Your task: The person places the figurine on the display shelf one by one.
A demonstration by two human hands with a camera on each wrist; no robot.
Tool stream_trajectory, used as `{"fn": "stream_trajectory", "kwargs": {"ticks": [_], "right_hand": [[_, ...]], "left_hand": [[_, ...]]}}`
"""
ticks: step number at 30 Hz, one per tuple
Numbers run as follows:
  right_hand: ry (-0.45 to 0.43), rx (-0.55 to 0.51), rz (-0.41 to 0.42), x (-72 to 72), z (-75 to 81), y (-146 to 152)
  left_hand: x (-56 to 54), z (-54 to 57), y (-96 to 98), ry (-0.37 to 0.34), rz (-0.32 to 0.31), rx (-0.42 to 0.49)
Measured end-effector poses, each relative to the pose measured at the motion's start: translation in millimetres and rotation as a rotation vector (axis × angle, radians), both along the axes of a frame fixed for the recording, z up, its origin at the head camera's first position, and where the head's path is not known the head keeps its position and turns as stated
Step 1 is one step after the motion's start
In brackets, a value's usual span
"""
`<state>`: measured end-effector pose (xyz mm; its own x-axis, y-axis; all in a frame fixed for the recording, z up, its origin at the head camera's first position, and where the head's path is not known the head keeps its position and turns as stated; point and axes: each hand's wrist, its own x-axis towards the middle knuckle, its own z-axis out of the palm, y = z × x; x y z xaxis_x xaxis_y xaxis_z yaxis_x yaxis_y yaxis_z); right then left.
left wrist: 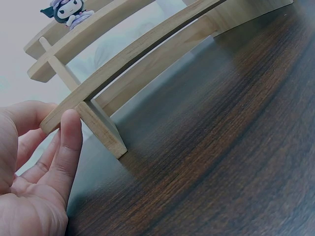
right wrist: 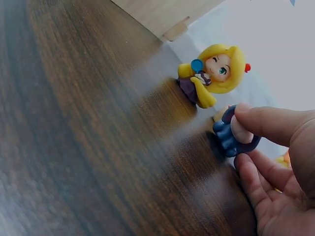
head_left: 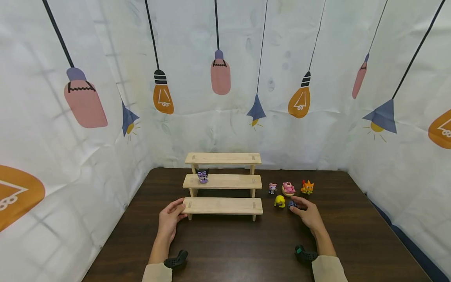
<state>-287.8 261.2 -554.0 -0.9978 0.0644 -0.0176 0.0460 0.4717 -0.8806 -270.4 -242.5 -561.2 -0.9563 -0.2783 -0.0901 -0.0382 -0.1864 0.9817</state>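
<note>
While your right hand (head_left: 311, 215) pinches the dark blue figurine (right wrist: 227, 140) between thumb and fingertips, your left hand (head_left: 170, 219) grips the left end of the front tier of the three-tier wooden stand (head_left: 223, 205). The dark blue figurine is to the right of the stand, low at the dark wood-grain table (head_left: 243, 246); whether its base touches the surface cannot be told.

Risks noted: the figurine is small and rounded and you hold it near its edges, so a loose pinch could let it turn or slip. A tug or downward press from your left hand could shift or tip the stand, and the Kuromi figurine (head_left: 202, 176), on the left part of the middle tier, could topple.

Obstructions noted: the yellow-haired figurine (head_left: 280, 201) stands just beside your held piece, on the side toward the stand; a low sideways sweep would likely knock it over. Beyond your fingertips sits the pink figurine (head_left: 288, 188), with the pink-and-purple figurine (head_left: 273, 188) to its left and the orange figurine (head_left: 307, 187) to its right. You would do better to lift above this cluster than slide through it.
</note>
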Motion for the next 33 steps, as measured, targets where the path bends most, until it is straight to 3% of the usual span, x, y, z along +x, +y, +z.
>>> {"fn": "stream_trajectory", "kwargs": {"ticks": [33], "right_hand": [[0.027, -0.118, -0.07, -2.8, 0.4, 1.6]], "left_hand": [[1.3, 1.5, 1.0, -0.008, -0.002, -0.012]]}}
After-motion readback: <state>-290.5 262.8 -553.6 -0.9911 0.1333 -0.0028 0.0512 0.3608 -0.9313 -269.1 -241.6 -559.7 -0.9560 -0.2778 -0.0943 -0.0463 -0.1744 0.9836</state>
